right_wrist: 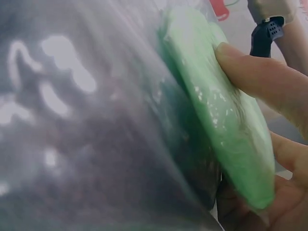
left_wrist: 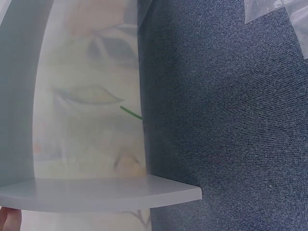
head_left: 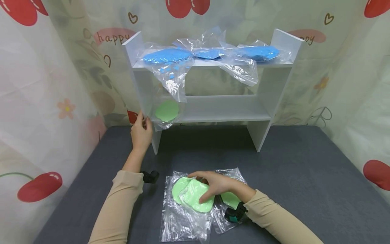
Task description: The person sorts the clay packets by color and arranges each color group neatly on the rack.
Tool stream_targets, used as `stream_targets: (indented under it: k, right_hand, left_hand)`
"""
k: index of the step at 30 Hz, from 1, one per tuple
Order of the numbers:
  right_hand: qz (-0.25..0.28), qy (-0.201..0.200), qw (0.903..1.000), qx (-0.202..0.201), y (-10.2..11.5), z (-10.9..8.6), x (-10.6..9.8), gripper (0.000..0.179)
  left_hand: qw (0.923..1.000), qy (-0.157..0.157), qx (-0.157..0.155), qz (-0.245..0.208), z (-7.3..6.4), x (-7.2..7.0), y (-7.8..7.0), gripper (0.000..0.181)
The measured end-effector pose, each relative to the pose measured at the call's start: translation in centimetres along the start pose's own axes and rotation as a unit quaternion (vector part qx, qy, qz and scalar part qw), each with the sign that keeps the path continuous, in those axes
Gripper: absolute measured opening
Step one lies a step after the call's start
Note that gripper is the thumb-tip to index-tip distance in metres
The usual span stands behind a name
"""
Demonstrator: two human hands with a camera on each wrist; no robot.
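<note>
A white two-tier shelf stands at the back of the dark table. My left hand grips the front edge of its left side panel; in the left wrist view only some fingertips show beside the panel. Down at the front, my right hand holds a clear plastic bag of soft green material, with thumb and fingers on either side of the green lump in the right wrist view. Beneath it lie another green-filled bag and, to the right, a third.
Along the top tier lie clear bags of blue material, some hanging over the front. A bag with a green disc sits at the lower tier's left end. Printed cloth surrounds the table.
</note>
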State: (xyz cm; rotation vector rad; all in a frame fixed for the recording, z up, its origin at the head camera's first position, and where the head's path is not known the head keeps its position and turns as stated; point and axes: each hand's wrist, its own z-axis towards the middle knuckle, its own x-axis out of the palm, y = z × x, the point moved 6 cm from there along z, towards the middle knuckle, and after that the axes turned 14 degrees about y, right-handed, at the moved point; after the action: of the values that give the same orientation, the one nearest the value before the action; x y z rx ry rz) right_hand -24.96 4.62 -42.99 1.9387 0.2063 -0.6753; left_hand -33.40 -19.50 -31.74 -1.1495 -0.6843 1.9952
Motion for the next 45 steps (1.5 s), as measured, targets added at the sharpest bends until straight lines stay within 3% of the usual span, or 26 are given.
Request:
stream_targets:
  k: [18,36,45]
  right_hand:
    - [0.000,-0.009,0.9999,0.004,-0.1,-0.3,0.4,0.070]
    - [0.067,-0.099,0.9927,-0.008,-0.3,-1.4,-1.5,0.066]
    - [0.114,-0.141,0.9832,-0.023,-0.8,-1.6,-2.3,0.037]
  left_hand:
    - [0.9999,0.007,-0.008,-0.005,0.1,0.0,0.3,0.037]
    - [0.9999,0.006,-0.007,-0.007,0.1,0.0,0.2,0.037]
    - [1.0000,0.006,-0.007,-0.003,0.1,0.0,0.2,0.037]
